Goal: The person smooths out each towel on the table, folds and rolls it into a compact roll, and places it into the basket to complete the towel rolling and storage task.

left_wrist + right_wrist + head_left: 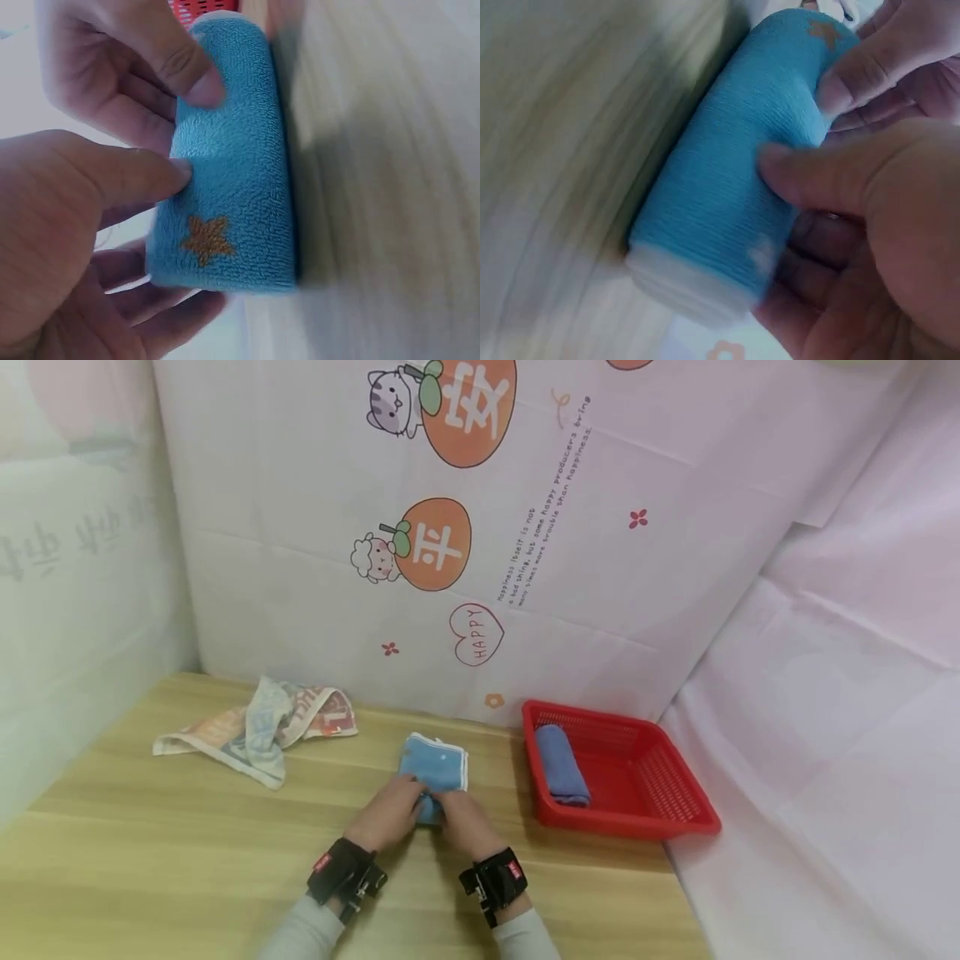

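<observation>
A small blue terry towel (pixel 435 765) with white edging lies partly flat on the table, its near part rolled up under both hands. The left hand (pixel 388 814) grips the left part of the roll, thumb on the near side and fingers beyond it. On the right part, the right hand (pixel 467 823) holds it the same way, the two thumbs close together. In the left wrist view the blue towel (pixel 240 150) shows an orange star near one end. The right wrist view shows the roll's other end (pixel 690 289), white-edged, beside a pale mark. Fingertips behind the roll are partly hidden.
A red plastic basket (pixel 622 818) stands at the right, with a rolled blue-violet towel (pixel 561 764) along its left side. A crumpled white printed towel (pixel 262 727) lies at the back left of the wooden table (pixel 187 860). Printed white cloth (pixel 300 527) hangs behind.
</observation>
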Available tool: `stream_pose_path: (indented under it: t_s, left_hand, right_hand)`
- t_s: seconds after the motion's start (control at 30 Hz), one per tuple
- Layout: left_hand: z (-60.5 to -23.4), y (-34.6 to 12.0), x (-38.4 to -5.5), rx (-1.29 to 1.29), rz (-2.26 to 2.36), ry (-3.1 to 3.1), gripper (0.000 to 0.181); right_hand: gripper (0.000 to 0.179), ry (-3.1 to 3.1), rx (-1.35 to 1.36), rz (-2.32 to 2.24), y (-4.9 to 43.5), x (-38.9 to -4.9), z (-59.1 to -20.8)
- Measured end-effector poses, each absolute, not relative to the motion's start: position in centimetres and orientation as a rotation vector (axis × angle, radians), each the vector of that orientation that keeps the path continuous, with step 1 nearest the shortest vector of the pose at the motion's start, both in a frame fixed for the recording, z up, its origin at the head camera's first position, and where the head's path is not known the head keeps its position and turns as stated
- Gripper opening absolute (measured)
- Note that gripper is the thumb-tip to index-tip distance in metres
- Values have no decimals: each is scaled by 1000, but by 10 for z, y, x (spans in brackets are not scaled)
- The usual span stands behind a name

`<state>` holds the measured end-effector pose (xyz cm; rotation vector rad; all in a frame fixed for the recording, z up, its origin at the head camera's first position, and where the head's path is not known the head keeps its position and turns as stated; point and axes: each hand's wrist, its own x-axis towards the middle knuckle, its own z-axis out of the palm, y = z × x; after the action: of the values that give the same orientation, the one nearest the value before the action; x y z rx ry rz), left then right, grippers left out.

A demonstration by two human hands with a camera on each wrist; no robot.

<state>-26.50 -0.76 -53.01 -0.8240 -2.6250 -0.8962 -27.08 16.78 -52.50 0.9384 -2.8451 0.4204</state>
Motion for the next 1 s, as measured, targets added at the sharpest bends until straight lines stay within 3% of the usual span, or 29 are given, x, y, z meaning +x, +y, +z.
stream_pose_path:
  t_s: [0.13, 0.3, 0.53, 0.83, 1.0]
  left_hand:
    - [-525, -10, -268, -865, -896, -2633, 13]
    - [-527, -13, -268, -938, -964, -2691, 22]
    - [-535, -13, -271, -888, -1029, -2704, 8]
    - [-527, -10, -266, -864, -880, -2641, 14]
    - [-525, -12, -264, -927, -883, -2666, 29]
  right_hand:
    - [54, -2861, 984, 537, 170, -275, -526]
    - [35, -2882, 1000, 604, 173, -271, -525]
    - [12, -2845, 827, 343, 172, -263, -512]
    - [19, -2748, 953, 265, 163, -266, -527]
    - [47, -2796, 1043, 549, 171, -268, -524]
